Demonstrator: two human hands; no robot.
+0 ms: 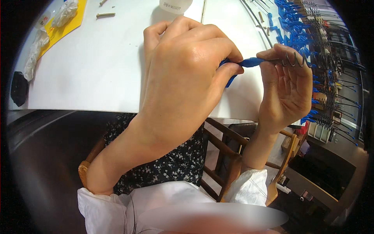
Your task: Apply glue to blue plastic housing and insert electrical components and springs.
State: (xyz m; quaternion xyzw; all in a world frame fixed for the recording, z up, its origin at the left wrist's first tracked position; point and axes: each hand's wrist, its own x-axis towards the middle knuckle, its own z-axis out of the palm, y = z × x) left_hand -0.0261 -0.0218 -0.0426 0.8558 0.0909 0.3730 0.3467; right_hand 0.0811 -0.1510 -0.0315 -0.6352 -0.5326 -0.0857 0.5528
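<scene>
Over the front part of the white table point(85, 70), my left hand point(183, 78) pinches a blue strip point(231, 81) between thumb and forefinger. The strip looks like tape or thin film, and a loose end hangs below my thumb. Between my hands it forms a narrow twisted sleeve point(251, 62) on the end of a dark wire. My right hand point(288, 89) grips that end with thumb and forefinger, its other fingers curled loosely. From there the wire runs right as a black coil point(300, 59). My left palm and lower fingers are hidden behind the back of the hand.
Many blue-tipped black wires point(292, 23) crowd the table's right side. A translucent white container point(175, 5) stands at the back. Far left are a brass-coloured bolt point(106, 15), a yellow sheet point(76, 25), crumpled white material point(64, 15) and a black object point(19, 89). A wooden chair point(222, 144) stands below the table edge.
</scene>
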